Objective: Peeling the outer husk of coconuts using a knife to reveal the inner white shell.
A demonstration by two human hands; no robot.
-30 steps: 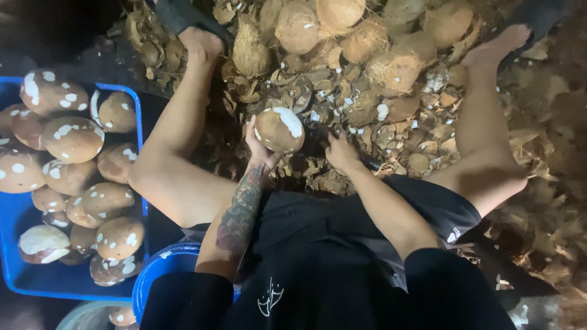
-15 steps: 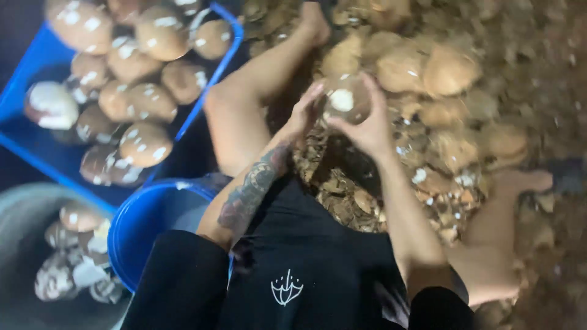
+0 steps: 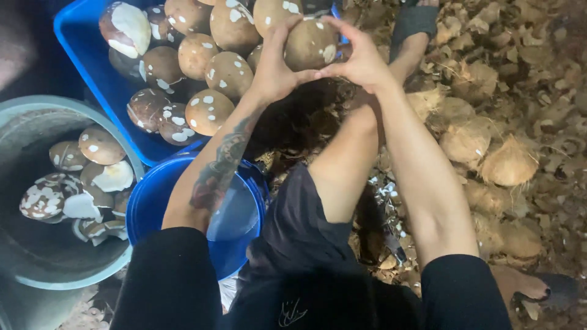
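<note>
Brown, white-flecked peeled coconut (image 3: pixel 310 44), roughly round with no clear long axis, sits far-centre above the blue plastic crate (image 3: pixel 85 67). I see left hand (image 3: pixel 273 68) and right hand (image 3: pixel 362 58) cupping it between them, equally close.

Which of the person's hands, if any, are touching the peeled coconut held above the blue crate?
Touching, both. The head view shows the left hand and right hand cupping the peeled coconut, fingers wrapped on its sides.
</note>
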